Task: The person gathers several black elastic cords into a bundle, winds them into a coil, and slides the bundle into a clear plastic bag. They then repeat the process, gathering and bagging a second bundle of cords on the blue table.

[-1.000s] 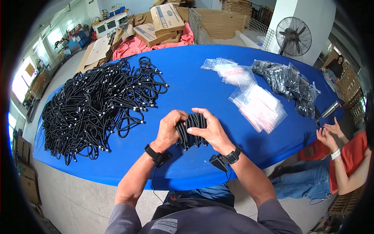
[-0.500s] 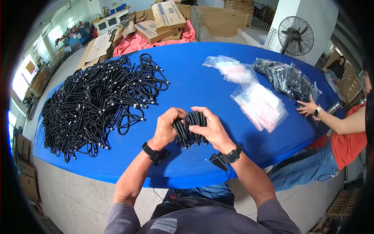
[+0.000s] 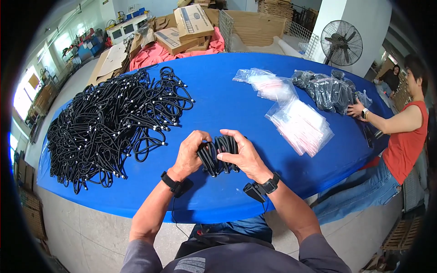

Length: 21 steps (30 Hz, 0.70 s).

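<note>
A bundle of folded black cords [image 3: 218,154] is gripped between both hands above the blue-covered table [image 3: 218,98]. My left hand [image 3: 190,154] clasps its left side, thumb on top. My right hand [image 3: 244,155] wraps over its right side with fingers curled across the loops. Each wrist wears a black band with a small device. A big loose heap of black cords with white tips [image 3: 114,123] lies on the table to the left of my hands.
Clear plastic bags [image 3: 300,123] lie in two stacks at right, bagged black cords [image 3: 330,91] behind them. A person in a red top reaches a hand [image 3: 356,110] onto those bags. Cardboard boxes [image 3: 191,22], red cloth and a standing fan [image 3: 341,43] stand beyond the table.
The person at right has leaned in and reached a hand onto the bagged cords. My hands stay closed on the bundle, shifting their fingers only slightly.
</note>
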{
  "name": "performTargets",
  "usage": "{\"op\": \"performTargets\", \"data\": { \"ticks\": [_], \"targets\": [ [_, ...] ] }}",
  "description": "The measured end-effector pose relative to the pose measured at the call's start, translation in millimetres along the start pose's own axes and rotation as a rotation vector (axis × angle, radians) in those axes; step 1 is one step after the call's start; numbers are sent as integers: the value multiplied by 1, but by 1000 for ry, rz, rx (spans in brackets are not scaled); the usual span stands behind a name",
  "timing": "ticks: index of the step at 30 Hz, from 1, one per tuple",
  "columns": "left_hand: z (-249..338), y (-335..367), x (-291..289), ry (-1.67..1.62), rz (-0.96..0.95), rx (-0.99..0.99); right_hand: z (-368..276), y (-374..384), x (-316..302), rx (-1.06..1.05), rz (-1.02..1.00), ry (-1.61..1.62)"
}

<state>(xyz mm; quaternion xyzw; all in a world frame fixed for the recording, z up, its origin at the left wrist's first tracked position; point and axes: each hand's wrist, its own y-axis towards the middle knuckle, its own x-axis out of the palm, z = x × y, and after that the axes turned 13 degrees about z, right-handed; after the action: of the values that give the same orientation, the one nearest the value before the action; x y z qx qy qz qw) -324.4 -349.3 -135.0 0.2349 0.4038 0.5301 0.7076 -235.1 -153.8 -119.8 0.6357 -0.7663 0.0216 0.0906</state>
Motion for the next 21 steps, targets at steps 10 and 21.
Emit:
{"op": "performTargets", "data": {
  "ticks": [10, 21],
  "targets": [
    [11, -1, 0, 120, -67, -21, -4, 0, -3, 35, -40, 23],
    [2, -5, 3, -67, -23, -219, -7, 1, 0, 58, -28, 43]
  ]
}}
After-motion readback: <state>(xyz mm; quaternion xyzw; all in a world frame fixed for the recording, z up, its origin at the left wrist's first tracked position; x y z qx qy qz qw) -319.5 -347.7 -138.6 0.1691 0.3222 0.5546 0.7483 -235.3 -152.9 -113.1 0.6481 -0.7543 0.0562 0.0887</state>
